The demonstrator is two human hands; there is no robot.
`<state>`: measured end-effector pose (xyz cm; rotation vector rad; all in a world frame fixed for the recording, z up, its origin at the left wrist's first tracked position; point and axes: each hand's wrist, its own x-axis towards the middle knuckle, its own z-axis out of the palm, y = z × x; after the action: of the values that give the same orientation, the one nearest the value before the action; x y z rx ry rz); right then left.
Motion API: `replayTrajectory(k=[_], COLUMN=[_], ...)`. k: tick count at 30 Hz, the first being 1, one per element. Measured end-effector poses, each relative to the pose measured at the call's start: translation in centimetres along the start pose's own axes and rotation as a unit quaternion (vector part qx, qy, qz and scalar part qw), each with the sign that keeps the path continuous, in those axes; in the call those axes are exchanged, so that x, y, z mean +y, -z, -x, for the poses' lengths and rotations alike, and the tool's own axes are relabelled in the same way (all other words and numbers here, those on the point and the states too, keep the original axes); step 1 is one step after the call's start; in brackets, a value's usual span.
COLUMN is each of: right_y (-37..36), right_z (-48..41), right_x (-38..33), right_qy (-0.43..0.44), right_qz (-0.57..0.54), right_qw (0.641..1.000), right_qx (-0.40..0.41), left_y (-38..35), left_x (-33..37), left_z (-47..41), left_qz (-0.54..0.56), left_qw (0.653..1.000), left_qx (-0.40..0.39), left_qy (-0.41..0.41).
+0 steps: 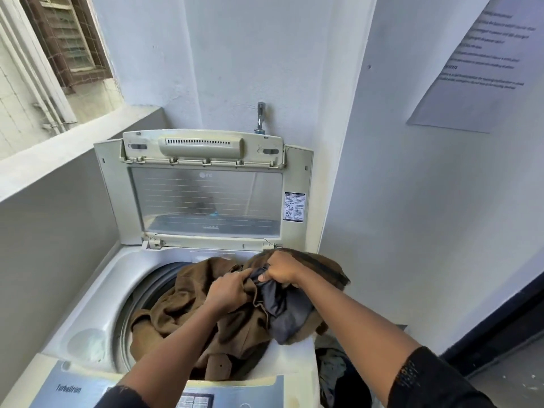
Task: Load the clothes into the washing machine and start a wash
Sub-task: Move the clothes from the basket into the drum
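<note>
Clothes, a brown garment [188,313] and a grey one [282,304], are bunching over the drum mouth of the top-loading washing machine [97,293], partly draping its right rim. The left hand [229,293] is pinching brown cloth in a closed grip; the right hand [279,270] is fisting the grey. The lid [206,198] is standing open. More laundry [332,369] is waiting at the right. Control panel [194,400] untouched, by the look of it.

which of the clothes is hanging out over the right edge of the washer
The dark grey garment, gripped by the right hand; the brown garment lies mostly inside the drum.
</note>
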<state>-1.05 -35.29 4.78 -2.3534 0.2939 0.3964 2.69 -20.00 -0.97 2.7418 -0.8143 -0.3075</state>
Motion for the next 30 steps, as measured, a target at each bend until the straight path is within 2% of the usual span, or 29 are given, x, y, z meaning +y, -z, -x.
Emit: replayTrajectory(k=[4,6,8,10,12,15,21,23,26,30], right_y=[-3.5,-6.2,-9.2,-11.8,-13.3,-14.8,-15.2,-16.1,-18.7,-21.1], right_z=[-1.1,-1.8,-2.6,-2.8,-3.2,-4.3,-6.8,-7.9,-9.5,-11.2], right_x=[-4.7,-6.3,-6.6,-6.1,-5.1,-3.0,0.1,0.9,2.4,3.1], right_qy=[0.059,0.079,0.066,0.066,0.062,-0.006,-0.127,-0.161,-0.222,-0.235], right_qz=[-0.042,-0.034,0.094,0.243,0.265,0.233,0.235,0.236,0.205,0.24], right_qw=[0.997,0.996,0.993,0.968,0.962,0.968,0.929,0.912,0.915,0.884], right_qx=[0.034,0.022,-0.003,-0.008,-0.017,-0.097,-0.256,-0.293,-0.268,-0.324], left_y=[1.3,1.2,0.6,-0.5,-2.1,-4.9,-8.2,-9.4,-12.2,-15.6], left_x=[-5.9,-9.3,-11.9,-13.4,-14.1,-14.2,-13.3,-13.4,-14.1,-15.5], left_z=[1.8,3.0,3.9,4.7,5.2,5.3,2.5,1.4,0.8,0.1], left_qz=[0.055,0.045,0.048,0.058,0.021,0.004,0.002,-0.003,-0.016,-0.024], left_qw=[0.995,0.992,0.989,0.984,0.981,0.965,0.934,0.928,0.927,0.919], left_qx=[0.071,0.071,0.051,0.019,-0.013,-0.097,-0.25,-0.274,-0.278,-0.296], left_qy=[0.054,0.091,0.13,0.168,0.193,0.242,0.256,0.253,0.252,0.259])
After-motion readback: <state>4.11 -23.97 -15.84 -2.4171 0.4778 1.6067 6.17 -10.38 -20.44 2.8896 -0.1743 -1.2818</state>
